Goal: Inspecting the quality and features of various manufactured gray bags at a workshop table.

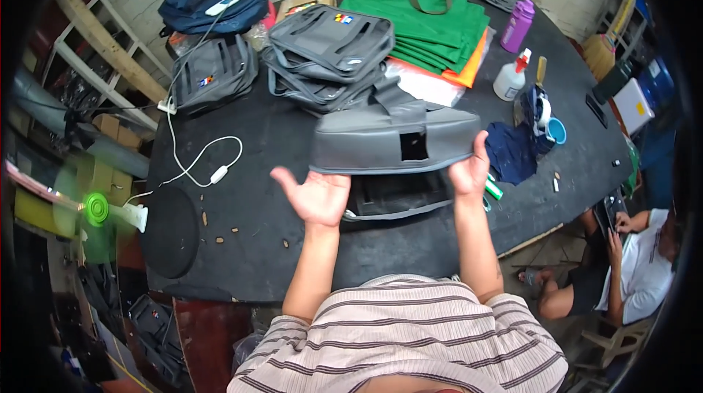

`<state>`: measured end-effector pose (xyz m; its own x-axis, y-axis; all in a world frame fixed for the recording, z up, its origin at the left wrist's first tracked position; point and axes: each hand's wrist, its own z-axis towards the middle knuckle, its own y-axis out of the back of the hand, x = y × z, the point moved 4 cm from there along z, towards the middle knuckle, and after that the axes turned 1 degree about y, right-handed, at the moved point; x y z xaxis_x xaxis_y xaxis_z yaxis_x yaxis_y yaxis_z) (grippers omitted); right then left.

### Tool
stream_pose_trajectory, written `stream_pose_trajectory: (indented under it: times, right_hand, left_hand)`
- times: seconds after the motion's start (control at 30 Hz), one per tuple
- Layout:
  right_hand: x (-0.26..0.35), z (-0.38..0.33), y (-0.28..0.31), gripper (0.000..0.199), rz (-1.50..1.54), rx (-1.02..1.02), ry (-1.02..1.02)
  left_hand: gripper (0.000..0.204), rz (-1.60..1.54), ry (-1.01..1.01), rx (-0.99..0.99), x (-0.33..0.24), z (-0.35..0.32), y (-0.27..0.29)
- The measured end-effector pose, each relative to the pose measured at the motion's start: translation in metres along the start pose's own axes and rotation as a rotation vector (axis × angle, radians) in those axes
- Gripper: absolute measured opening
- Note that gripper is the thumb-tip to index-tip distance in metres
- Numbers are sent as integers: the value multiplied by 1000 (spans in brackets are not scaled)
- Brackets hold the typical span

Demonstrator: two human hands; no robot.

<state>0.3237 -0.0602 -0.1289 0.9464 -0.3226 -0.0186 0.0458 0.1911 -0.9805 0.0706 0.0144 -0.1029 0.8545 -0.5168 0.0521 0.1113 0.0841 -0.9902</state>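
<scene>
A grey bag (366, 148) with a smooth side panel and a square black opening is tilted up in front of me, between my two hands. My left hand (319, 194) is palm up, its thumb spread away; its fingers pass under the bag's lower left edge and are hidden. At the other end my right hand (470, 167) holds the bag, thumb up along its side, fingers mostly hidden behind it. A strap stands up at the bag's far side. Beneath it, a dark, open-looking part with a grey rim (399, 211) rests on the table.
On the black table (242, 246) are stacked grey bags (329, 38), green fabric bags (439, 23), a navy backpack (212, 1), a purple bottle (518, 25), a white spray bottle (510, 78) and a white cord (179, 166). A green fan (95, 208) spins at left; a person (637, 261) sits at right.
</scene>
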Motion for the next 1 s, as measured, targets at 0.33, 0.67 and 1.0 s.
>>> stream_pose_trajectory:
  times: [0.33, 0.67, 1.0]
  right_hand:
    - [40, 9, 7, 35, -72, 17, 50]
    - [27, 23, 8, 32, 203, -252, -83]
    - [-19, 14, -31, 56, -83, -86, 28]
  left_hand:
    - [38, 35, 100, 32, -2, 18, -8]
    - [42, -86, 80, -57, -22, 17, -6]
    - [42, 814, 52, -232, 10, -9, -4]
